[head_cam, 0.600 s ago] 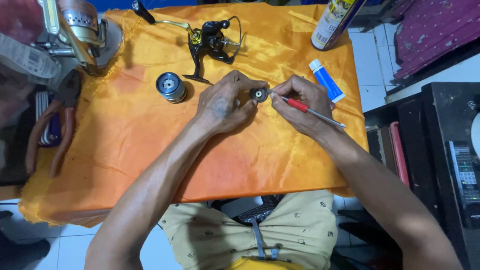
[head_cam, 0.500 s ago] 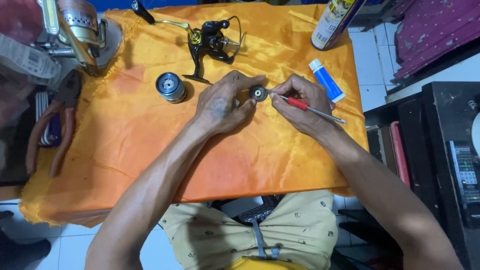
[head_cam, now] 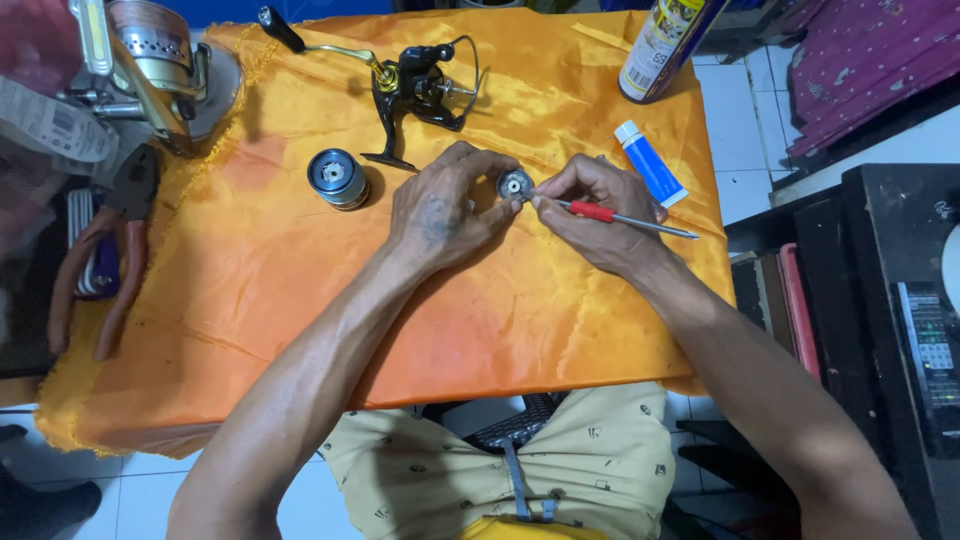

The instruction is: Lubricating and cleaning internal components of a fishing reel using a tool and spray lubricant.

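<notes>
Cloth: shiny orange satin cloth (head_cam: 300, 260)
Tool: thin metal pick with red grip (head_cam: 612, 214)
Part: small round black-and-silver part (head_cam: 515, 186)
Spool: dark blue-grey round spool (head_cam: 338, 178)
Tube: blue tube with white cap (head_cam: 648, 162)
Reel: black reel body with gold trim (head_cam: 415, 88)
Shorts: beige shorts with small dark print (head_cam: 420, 470)

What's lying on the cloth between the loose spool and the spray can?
In the head view, the black reel body with its crank handle lies between the loose spool and the spray can.

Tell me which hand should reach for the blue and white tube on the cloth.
Probably the right hand: the tube lies just beyond it, though it holds the red-handled tool. The left hand grips the small round part, farther off.
</notes>
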